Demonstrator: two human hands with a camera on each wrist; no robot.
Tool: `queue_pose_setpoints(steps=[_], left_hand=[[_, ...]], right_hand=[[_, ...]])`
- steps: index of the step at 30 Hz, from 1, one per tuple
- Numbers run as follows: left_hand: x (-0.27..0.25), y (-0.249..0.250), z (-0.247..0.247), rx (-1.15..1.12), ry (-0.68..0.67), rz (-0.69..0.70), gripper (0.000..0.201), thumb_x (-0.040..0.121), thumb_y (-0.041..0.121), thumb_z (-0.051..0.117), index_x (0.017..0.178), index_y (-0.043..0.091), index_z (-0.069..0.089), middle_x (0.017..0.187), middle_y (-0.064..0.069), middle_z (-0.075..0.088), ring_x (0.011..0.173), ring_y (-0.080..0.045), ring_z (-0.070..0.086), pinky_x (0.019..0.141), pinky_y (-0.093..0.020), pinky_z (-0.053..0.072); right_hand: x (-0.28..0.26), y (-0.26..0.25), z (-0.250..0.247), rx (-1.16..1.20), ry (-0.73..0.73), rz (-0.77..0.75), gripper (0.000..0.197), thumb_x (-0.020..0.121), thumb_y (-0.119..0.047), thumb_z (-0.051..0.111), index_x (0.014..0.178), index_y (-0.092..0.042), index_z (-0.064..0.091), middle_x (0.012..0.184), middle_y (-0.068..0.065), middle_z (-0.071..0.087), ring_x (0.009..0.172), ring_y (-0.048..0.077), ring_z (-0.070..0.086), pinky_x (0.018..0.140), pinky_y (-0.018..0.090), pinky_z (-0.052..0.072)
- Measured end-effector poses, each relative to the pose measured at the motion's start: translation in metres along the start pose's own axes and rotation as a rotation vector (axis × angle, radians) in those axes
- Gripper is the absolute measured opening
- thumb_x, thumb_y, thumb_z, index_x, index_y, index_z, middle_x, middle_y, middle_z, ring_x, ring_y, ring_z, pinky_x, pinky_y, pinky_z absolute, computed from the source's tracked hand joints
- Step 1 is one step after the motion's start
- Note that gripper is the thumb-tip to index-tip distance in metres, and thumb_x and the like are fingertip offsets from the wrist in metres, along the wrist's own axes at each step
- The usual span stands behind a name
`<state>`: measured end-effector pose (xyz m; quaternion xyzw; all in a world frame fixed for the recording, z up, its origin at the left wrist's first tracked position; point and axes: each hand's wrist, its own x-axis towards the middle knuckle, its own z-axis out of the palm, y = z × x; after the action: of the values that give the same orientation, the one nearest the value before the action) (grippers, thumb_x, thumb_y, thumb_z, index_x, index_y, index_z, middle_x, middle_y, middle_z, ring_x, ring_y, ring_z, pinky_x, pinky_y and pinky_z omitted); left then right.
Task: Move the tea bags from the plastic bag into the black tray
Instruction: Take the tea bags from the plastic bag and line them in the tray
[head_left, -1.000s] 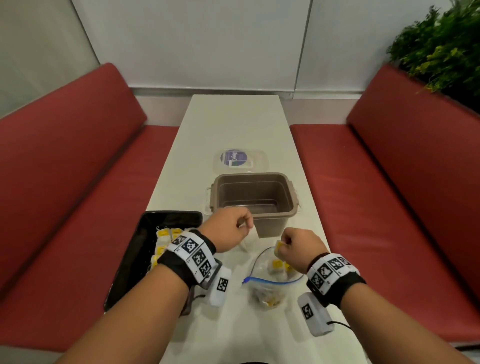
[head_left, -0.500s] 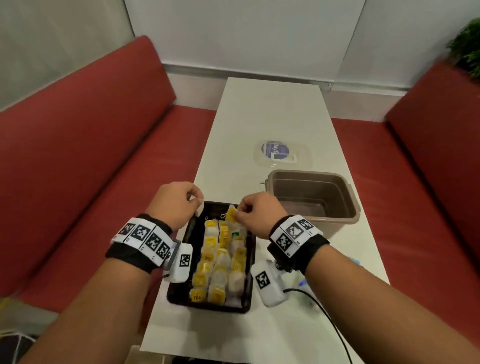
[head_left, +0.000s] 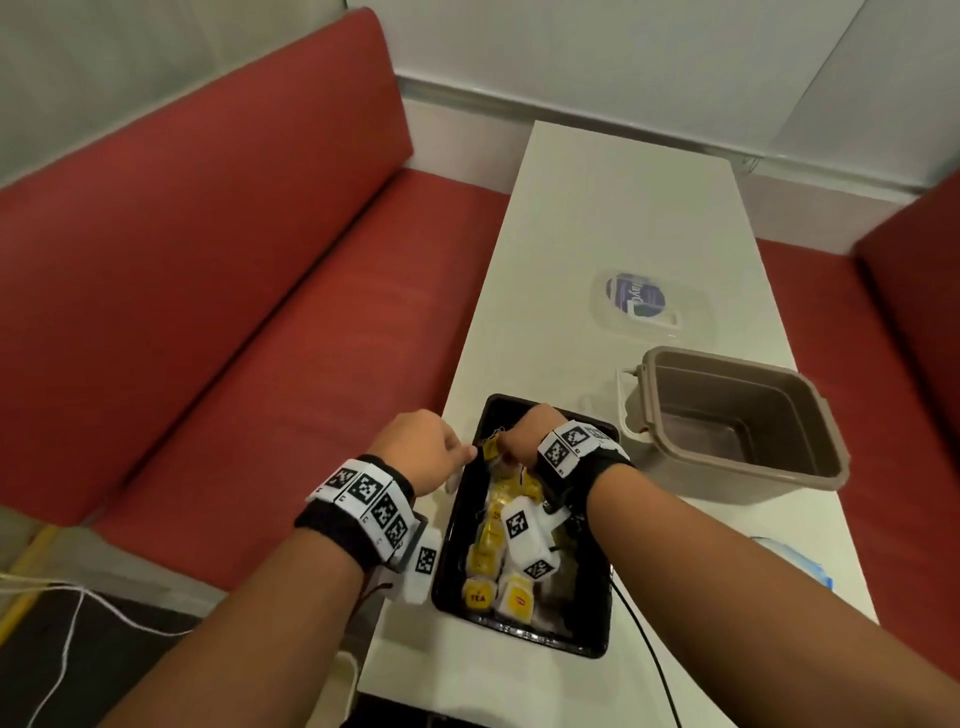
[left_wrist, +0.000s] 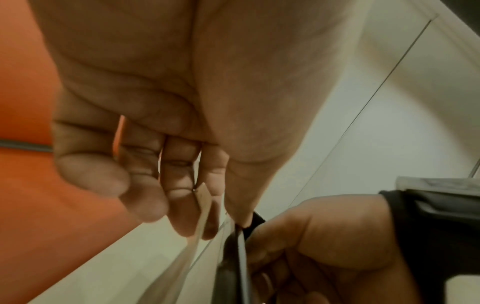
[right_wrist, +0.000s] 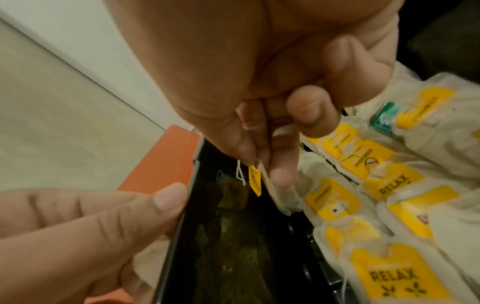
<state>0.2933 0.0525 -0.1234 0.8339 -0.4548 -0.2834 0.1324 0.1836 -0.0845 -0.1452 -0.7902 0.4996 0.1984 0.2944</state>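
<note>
The black tray (head_left: 592, 613) lies at the table's near left edge, with several yellow-tagged tea bags (head_left: 491, 540) lined up in its right part. Over the tray's far end, my right hand (head_left: 506, 449) pinches a tea bag (right_wrist: 283, 195) and its yellow tag (right_wrist: 254, 183) just above the tray's bare floor (right_wrist: 233, 246). My left hand (head_left: 465, 454) is at the tray's left rim, fingers curled on a pale tea bag (left_wrist: 200, 216). The plastic bag (head_left: 795, 561) with its blue strip lies at the right, mostly hidden by my right forearm.
A brown plastic tub (head_left: 727, 415) stands open right of the tray, its clear lid (head_left: 644, 306) flat behind it. Red bench seats (head_left: 234, 312) flank the narrow white table (head_left: 597, 208). A black cable (head_left: 649, 665) trails from my right wrist.
Both hands left the plastic bag and moved left to the tray, each carrying a tea bag. The right hand has sunk toward the tray's far end, and the view has swung left.
</note>
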Motion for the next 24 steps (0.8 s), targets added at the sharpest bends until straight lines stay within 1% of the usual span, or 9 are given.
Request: queue_pose_setpoints(steps=[3,6,7,10,13,15,18,22,24], left_hand=[[0.003,-0.002,0.000,-0.006,-0.027,0.019,0.038,0.090,0.048,0.061,0.075,0.016,0.075,0.063,0.004,0.065,0.063,-0.013,0.060,0.056,-0.025,0.039],[0.007,-0.001,0.000,0.013,-0.035,0.031,0.039,0.091,0.048,0.059,0.075,0.016,0.075,0.067,0.002,0.068,0.067,-0.015,0.063,0.058,-0.025,0.041],[0.007,-0.001,0.001,0.018,-0.037,0.033,0.040,0.091,0.048,0.059,0.073,0.015,0.074,0.066,0.001,0.068,0.067,-0.016,0.063,0.058,-0.026,0.043],[0.006,0.000,0.001,0.024,-0.031,0.041,0.040,0.091,0.048,0.058,0.073,0.016,0.075,0.068,0.001,0.070,0.069,-0.016,0.065,0.063,-0.027,0.049],[0.003,0.000,-0.011,0.016,0.038,0.063,0.029,0.091,0.038,0.058,0.075,0.020,0.074,0.066,0.005,0.069,0.066,-0.011,0.063,0.064,-0.025,0.047],[0.001,0.003,-0.025,-0.006,0.113,0.087,0.017,0.090,0.028,0.057,0.082,0.026,0.072,0.068,0.011,0.066,0.070,-0.010,0.061,0.071,-0.025,0.049],[0.000,0.008,-0.044,-0.100,0.188,0.194,0.014,0.088,0.021,0.061,0.093,0.033,0.064,0.076,0.012,0.059,0.069,-0.005,0.054,0.068,-0.025,0.043],[0.001,0.022,-0.053,-0.280,0.126,0.329,0.023,0.084,0.027,0.072,0.095,0.033,0.052,0.079,0.008,0.063,0.068,-0.007,0.058,0.067,-0.029,0.049],[0.003,0.028,-0.050,-0.299,0.130,0.345,0.028,0.082,0.027,0.076,0.094,0.032,0.051,0.076,0.008,0.063,0.066,-0.008,0.057,0.067,-0.030,0.050]], right_hand=[[0.008,-0.002,0.003,0.034,-0.008,0.018,0.027,0.081,-0.038,0.064,0.065,-0.016,0.062,0.074,0.006,0.068,0.071,0.025,0.065,0.064,0.031,0.053],[0.016,-0.001,0.007,0.179,0.003,0.005,0.023,0.084,-0.031,0.064,0.093,-0.010,0.069,0.094,0.010,0.069,0.087,0.027,0.069,0.072,0.034,0.057],[0.016,-0.002,0.010,0.207,-0.001,0.009,0.023,0.085,-0.027,0.064,0.097,-0.007,0.069,0.094,0.009,0.069,0.087,0.026,0.069,0.073,0.034,0.058],[0.013,-0.003,0.013,0.055,0.003,0.019,0.027,0.086,-0.032,0.060,0.072,-0.010,0.064,0.069,0.003,0.066,0.067,0.022,0.065,0.062,0.032,0.053],[0.003,-0.005,0.002,0.056,-0.033,-0.021,0.020,0.084,-0.025,0.059,0.075,-0.009,0.067,0.073,0.004,0.070,0.073,0.022,0.069,0.069,0.033,0.058],[-0.008,-0.004,-0.016,0.043,0.015,-0.073,0.020,0.082,-0.021,0.060,0.083,-0.006,0.073,0.077,0.004,0.074,0.074,0.021,0.070,0.070,0.033,0.059],[-0.031,-0.005,-0.039,0.094,0.156,-0.241,0.020,0.082,-0.025,0.063,0.081,-0.011,0.076,0.077,0.003,0.075,0.072,0.020,0.069,0.069,0.030,0.058],[-0.063,-0.009,-0.058,0.269,0.152,-0.525,0.021,0.083,-0.021,0.070,0.103,-0.021,0.073,0.096,-0.007,0.072,0.085,0.007,0.066,0.073,0.017,0.050],[-0.067,-0.008,-0.059,0.228,0.177,-0.561,0.017,0.083,-0.020,0.070,0.100,-0.018,0.074,0.092,-0.004,0.072,0.081,0.009,0.065,0.070,0.020,0.050]])
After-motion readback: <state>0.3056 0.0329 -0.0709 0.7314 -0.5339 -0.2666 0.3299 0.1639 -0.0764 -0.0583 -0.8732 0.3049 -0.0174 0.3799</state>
